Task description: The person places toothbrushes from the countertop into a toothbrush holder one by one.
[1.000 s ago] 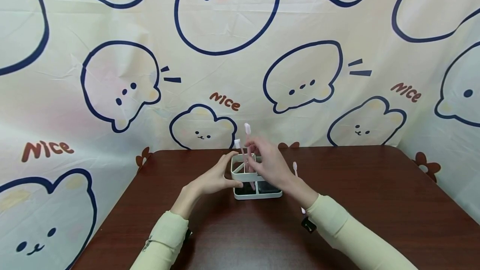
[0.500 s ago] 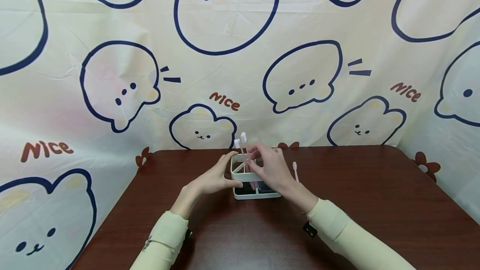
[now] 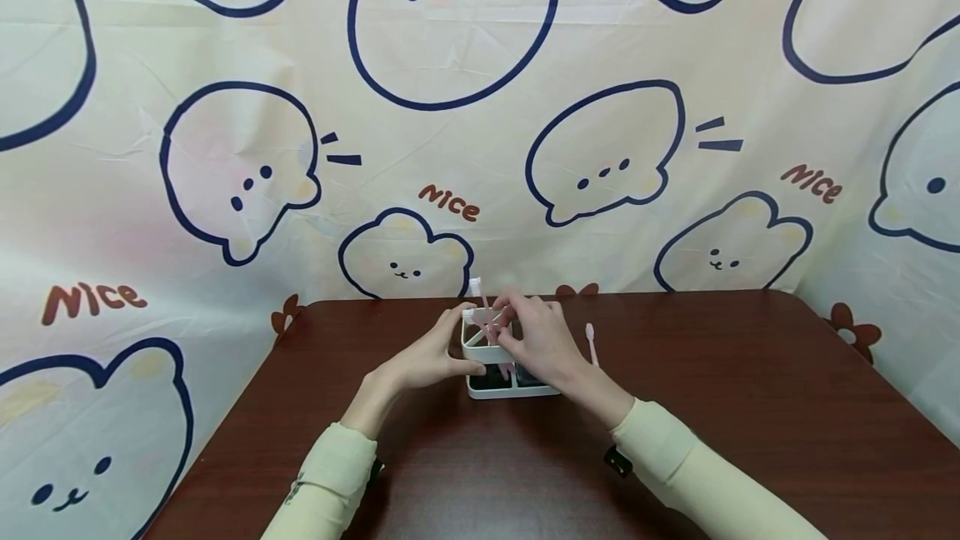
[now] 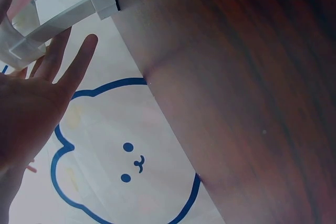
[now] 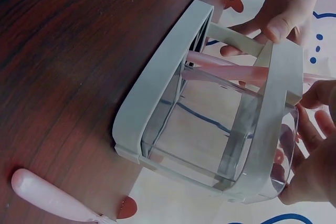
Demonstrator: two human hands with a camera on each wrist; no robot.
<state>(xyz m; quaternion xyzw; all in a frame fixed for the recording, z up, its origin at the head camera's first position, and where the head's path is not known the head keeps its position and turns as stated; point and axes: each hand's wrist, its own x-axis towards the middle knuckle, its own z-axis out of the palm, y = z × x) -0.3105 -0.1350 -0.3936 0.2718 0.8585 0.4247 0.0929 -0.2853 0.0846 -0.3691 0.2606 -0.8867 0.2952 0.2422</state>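
Observation:
A pale grey-white toothbrush holder [image 3: 491, 354] stands on the table, its top frame divided into compartments. My left hand [image 3: 431, 352] grips its left side, thumb at the front and fingers behind. At the top, my right hand [image 3: 542, 340] pinches a pink toothbrush [image 3: 468, 317], whose white bristles tilt left close to the rim. Another pink toothbrush [image 3: 475, 286] stands higher in the holder, beside it. Seen from the right wrist, two pink handles [image 5: 226, 72] reach down inside the frame, next to a clear cup [image 5: 205, 129]. The right fingertips are partly hidden.
A third pink toothbrush [image 3: 590, 333] lies on the brown table [image 3: 720, 407], to the right of the holder and partly behind the right forearm. Behind the table hangs a cream cloth [image 3: 600, 40] with bear drawings.
The toothbrush in my right hand has sunk lower into the holder, its head dropping and leaning left. The right hand has moved down slightly; the left hand keeps its place.

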